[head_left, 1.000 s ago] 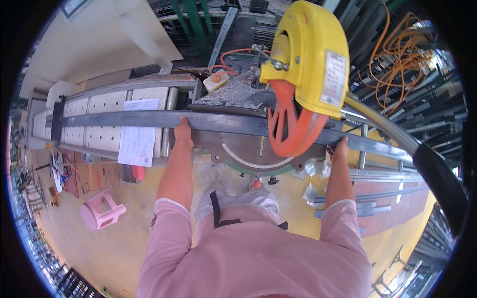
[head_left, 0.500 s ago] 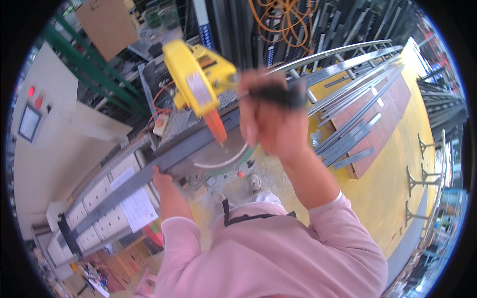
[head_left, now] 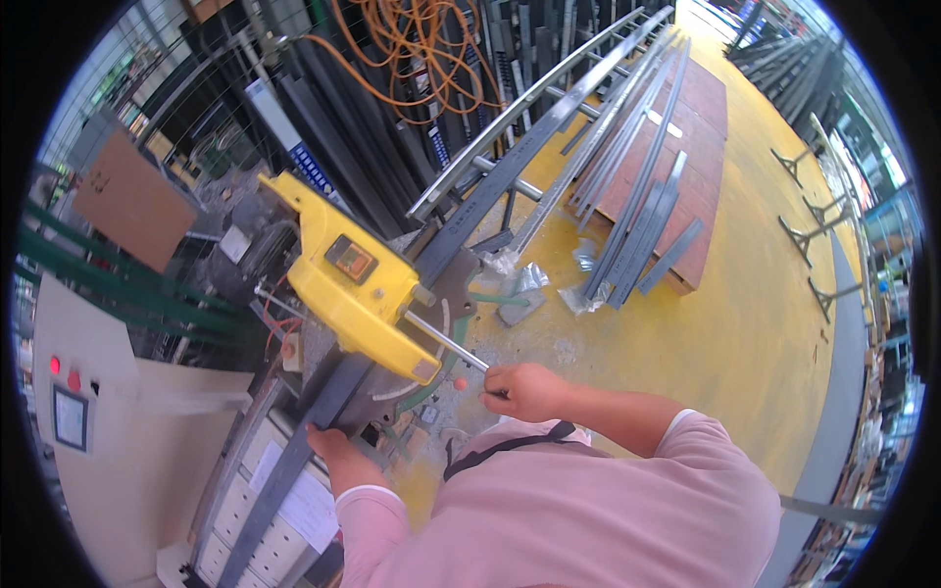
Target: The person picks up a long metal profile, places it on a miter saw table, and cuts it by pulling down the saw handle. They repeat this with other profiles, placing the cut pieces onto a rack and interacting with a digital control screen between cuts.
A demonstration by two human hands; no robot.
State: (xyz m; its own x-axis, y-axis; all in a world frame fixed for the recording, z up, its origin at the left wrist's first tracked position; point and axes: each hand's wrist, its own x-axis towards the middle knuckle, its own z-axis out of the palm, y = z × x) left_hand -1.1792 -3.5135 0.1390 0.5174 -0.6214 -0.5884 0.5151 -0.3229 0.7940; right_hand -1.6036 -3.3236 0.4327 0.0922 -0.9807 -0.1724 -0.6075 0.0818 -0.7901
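Note:
A yellow cut-off saw (head_left: pixel 363 284) is tipped down over a long dark grey metal bar (head_left: pixel 270 490), its blade hidden beneath the yellow housing. From the saw a shiny rod handle (head_left: pixel 446 341) reaches toward me. My right hand (head_left: pixel 527 392) is closed round the rod's end, fingers wrapped. At the bar's near edge, left of the saw, my left hand (head_left: pixel 328 446) grips the bar, its fingertips partly hidden. The bar lies along a pale feed table (head_left: pixel 221 519) and passes under the saw.
Loose grey profiles (head_left: pixel 647 235) lie on a reddish-brown board (head_left: pixel 701 186) at right. A ladder-like metal rack (head_left: pixel 529 186) stretches away behind the saw. An orange hose (head_left: pixel 421 59) hangs at the back. On the left stands a beige control cabinet (head_left: pixel 98 372) with a screen.
My view has turned. My right hand has come down toward my body with the handle, and the saw head has swung lower over the bar. My left hand stays on the bar.

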